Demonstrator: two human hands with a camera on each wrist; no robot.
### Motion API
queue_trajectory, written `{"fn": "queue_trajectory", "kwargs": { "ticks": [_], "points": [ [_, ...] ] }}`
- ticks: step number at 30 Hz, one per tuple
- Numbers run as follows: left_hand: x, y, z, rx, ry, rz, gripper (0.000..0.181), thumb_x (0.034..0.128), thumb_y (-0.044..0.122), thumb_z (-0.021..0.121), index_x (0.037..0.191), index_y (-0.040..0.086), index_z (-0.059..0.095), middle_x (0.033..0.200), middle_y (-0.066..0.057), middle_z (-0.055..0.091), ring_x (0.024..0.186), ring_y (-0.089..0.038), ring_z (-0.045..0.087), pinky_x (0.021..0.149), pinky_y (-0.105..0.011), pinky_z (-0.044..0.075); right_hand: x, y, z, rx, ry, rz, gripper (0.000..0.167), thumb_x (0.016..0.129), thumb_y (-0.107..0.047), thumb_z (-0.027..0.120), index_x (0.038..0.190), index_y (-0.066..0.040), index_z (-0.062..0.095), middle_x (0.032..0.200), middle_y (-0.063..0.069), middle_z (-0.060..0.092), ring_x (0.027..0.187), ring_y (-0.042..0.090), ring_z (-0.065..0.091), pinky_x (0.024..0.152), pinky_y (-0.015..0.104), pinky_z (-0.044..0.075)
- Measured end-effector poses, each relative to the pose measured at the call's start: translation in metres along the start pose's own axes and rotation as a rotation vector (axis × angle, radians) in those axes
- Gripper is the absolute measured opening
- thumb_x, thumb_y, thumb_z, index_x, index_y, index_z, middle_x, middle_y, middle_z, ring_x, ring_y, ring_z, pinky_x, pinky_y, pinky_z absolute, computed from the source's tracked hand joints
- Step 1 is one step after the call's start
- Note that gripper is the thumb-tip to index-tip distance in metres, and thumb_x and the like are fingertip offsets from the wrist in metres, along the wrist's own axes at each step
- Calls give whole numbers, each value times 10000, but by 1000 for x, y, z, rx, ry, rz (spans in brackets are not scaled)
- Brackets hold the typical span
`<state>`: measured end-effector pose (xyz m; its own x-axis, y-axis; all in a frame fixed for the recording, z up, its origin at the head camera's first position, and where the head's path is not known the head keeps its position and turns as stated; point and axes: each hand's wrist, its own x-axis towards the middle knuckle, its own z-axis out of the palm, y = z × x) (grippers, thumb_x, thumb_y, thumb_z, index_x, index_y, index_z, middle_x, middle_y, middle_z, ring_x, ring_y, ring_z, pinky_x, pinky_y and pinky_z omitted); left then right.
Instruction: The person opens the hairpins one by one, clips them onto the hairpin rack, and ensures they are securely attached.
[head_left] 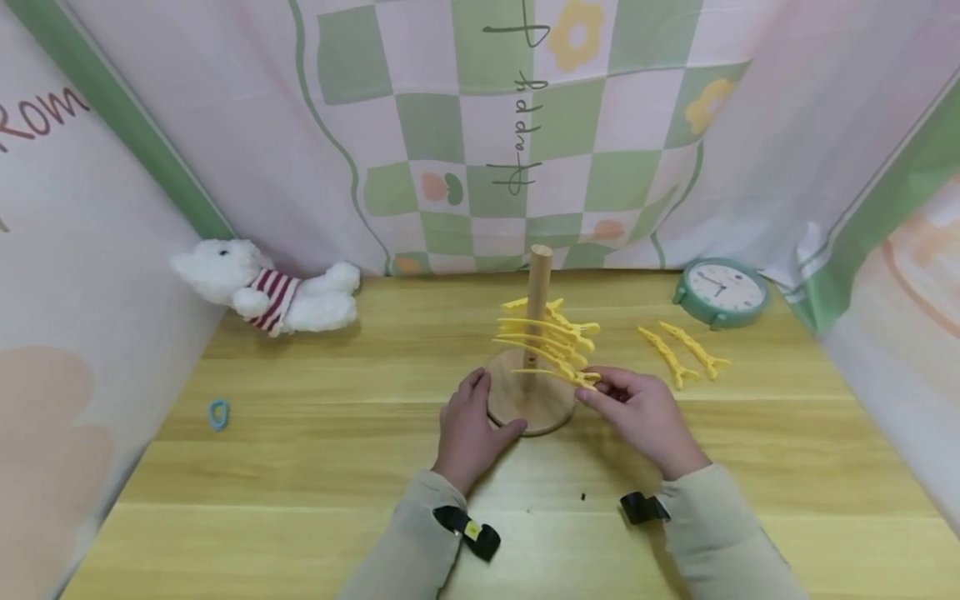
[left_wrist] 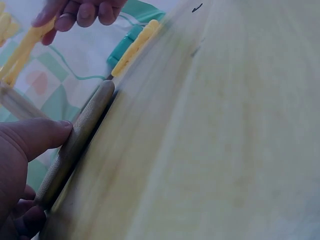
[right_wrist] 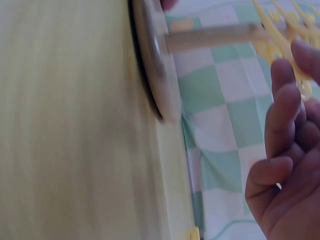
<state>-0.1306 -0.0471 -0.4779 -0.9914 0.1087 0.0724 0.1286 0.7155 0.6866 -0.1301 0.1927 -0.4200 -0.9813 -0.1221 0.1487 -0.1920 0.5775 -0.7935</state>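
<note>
A wooden stand has an upright post (head_left: 539, 279) on a round base (head_left: 534, 410). Several yellow alligator hair clips (head_left: 558, 333) are stacked along the post, jutting out sideways. With thumb on top and fingers at the edge, my left hand (head_left: 471, 433) grips the left side of the base. My right hand (head_left: 648, 418) pinches the lowest yellow hair clip (head_left: 576, 378) by its handle end, the clip's long prongs lying across the post. In the right wrist view this clip (right_wrist: 272, 30) sits between thumb and forefinger, its handle partly hidden.
Two loose yellow clips (head_left: 666, 357) lie on the table to the right, near a green round clock (head_left: 722, 290). A white plush toy (head_left: 273, 292) lies at the back left, with a small blue ring (head_left: 218, 414) in front. A printed curtain (head_left: 495, 125) hangs behind.
</note>
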Motion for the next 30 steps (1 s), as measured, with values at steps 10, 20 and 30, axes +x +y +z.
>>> {"fn": "queue_trajectory", "kwargs": {
  "ticks": [10,20,30],
  "points": [
    [0,0,-1,0,-7,-6,901,842,476,779,1507,-5,407,1574,-133,369,1393,-369,401,1122,-588,291,2,12,-23,-22,-101,54,409,922,-386,729,1202,-88,721,845,38,644,709,177,535,574,273,459],
    [0,1,-1,-4,-16,-16,900,840,470,783,1507,-3,408,1579,-133,362,1400,-369,392,1126,-593,286,4,32,-39,-62,-92,48,391,883,-350,780,1164,-84,717,874,22,684,747,163,573,635,257,481],
    [0,1,-1,-11,-14,-16,901,839,468,784,1507,-5,406,1579,-134,361,1402,-375,388,1131,-600,278,6,42,-44,-59,-59,181,491,854,-425,794,1136,-39,683,921,70,689,784,174,593,661,267,494]
  ]
}}
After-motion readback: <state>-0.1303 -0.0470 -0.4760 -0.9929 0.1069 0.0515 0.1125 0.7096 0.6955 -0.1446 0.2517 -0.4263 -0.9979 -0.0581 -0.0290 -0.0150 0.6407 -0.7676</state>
